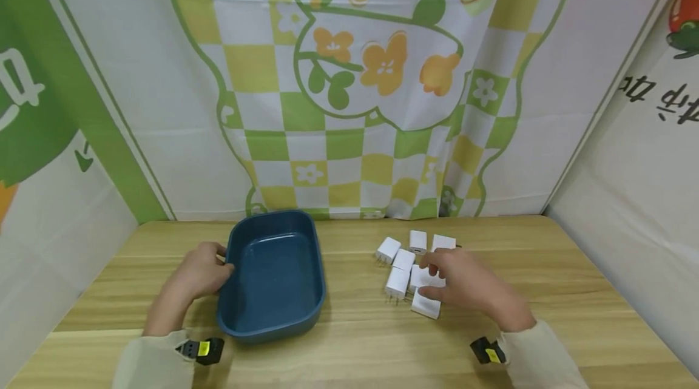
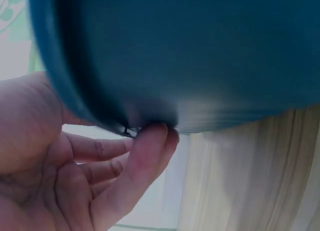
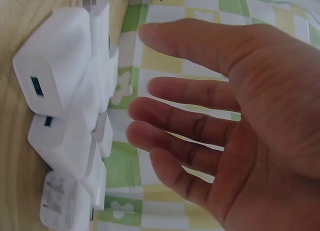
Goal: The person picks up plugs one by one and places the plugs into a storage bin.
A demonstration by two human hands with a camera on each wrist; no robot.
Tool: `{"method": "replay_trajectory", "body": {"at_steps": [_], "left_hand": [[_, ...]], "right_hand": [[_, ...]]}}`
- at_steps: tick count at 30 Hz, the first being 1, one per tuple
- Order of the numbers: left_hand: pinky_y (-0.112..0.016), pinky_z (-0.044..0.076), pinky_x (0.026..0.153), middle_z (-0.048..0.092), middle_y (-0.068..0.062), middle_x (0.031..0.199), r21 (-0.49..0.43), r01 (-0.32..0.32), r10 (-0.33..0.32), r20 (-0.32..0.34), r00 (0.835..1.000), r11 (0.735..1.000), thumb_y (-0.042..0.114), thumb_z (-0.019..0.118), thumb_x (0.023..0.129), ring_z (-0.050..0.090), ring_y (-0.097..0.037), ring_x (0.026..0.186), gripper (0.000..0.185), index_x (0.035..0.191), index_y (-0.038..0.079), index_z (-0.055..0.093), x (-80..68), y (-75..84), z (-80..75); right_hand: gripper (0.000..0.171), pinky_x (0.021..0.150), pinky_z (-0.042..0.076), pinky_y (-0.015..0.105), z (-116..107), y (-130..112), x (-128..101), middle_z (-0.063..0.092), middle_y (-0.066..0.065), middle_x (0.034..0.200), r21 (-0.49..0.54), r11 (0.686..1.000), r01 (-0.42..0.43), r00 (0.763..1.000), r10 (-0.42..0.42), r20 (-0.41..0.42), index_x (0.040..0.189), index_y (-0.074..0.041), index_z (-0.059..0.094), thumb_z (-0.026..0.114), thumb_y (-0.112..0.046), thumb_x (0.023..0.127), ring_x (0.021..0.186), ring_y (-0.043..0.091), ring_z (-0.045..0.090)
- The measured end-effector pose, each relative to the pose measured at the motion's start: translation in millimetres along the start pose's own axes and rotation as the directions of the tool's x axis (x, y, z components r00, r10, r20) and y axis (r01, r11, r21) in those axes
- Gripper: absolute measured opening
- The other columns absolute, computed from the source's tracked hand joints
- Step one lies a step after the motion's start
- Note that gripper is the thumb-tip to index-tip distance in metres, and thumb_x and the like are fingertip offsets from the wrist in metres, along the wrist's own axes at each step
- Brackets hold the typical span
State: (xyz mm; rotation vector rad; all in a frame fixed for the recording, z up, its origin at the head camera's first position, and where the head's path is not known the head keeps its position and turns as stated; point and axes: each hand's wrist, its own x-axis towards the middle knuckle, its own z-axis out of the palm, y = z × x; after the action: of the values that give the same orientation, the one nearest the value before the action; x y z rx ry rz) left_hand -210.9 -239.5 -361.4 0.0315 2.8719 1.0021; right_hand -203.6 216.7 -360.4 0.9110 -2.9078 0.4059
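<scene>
On bench (image 1: 355,340), L side: blue tray (image 1: 273,273), upright, nothing visible inside. L hand (image 1: 199,277) rests against tray's L rim — fingers loosely bent, one fingertip (image 2: 150,141) touching the outer wall per wrist view; no firm grip seen. R of tray, apart from it: cluster of white chargers (image 1: 406,267), approx. seven, some w/ prongs showing. R hand (image 1: 464,283) hovers over cluster's near-R part — fingers (image 3: 175,116) spread and nearly straight, wide grip, holding nothing. Nearest charger (image 1: 426,305) lies just under the thumb; contact can't be told. Backdrop: checked green-yellow cloth (image 1: 349,104).
</scene>
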Motion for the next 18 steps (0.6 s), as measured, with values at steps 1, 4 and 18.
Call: {"method": "replay_trajectory", "body": {"at_steps": [1, 4, 18], "left_hand": [[-0.040, 0.058, 0.065, 0.064, -0.038, 0.104, -0.009, -0.001, 0.001, 0.001, 1.000, 1.000, 0.004, 0.057, 0.093, 0.070, -0.033, 0.083, 0.039, 0.119, -0.024, 0.051, -0.1, 1.2, 1.1], [-0.039, 0.058, 0.062, 0.064, -0.038, 0.103, -0.043, 0.000, 0.001, 0.014, 1.000, 0.999, 0.003, 0.057, 0.093, 0.070, -0.031, 0.079, 0.037, 0.118, -0.024, 0.050, -0.6, 5.6, 4.9], [-0.041, 0.058, 0.058, 0.068, -0.025, 0.090, -0.158, -0.012, 0.024, 0.076, 0.997, 0.987, 0.000, 0.060, 0.091, 0.067, -0.024, 0.063, 0.031, 0.112, -0.020, 0.050, -6.9, 32.5, 26.4]], "right_hand": [[0.035, 0.067, 0.050, 0.033, 1.2, -0.9, 0.3, 0.065, -0.002, 0.087, 0.006, 1.000, -0.003, 1.000, 0.003, 0.017, 0.105, -0.006, 0.070, 0.083, -0.029, 0.083, 0.076, 0.013, 0.060], [0.038, 0.068, 0.050, 0.035, 3.9, -3.7, 0.7, 0.065, -0.003, 0.085, 0.013, 1.000, -0.017, 0.998, 0.016, 0.058, 0.103, -0.007, 0.070, 0.086, -0.031, 0.079, 0.076, 0.012, 0.059], [0.037, 0.069, 0.049, 0.037, 14.8, -11.9, 0.4, 0.059, -0.003, 0.082, 0.037, 0.987, -0.157, 0.975, 0.149, 0.162, 0.095, -0.007, 0.070, 0.093, -0.021, 0.069, 0.074, 0.014, 0.052]]}}
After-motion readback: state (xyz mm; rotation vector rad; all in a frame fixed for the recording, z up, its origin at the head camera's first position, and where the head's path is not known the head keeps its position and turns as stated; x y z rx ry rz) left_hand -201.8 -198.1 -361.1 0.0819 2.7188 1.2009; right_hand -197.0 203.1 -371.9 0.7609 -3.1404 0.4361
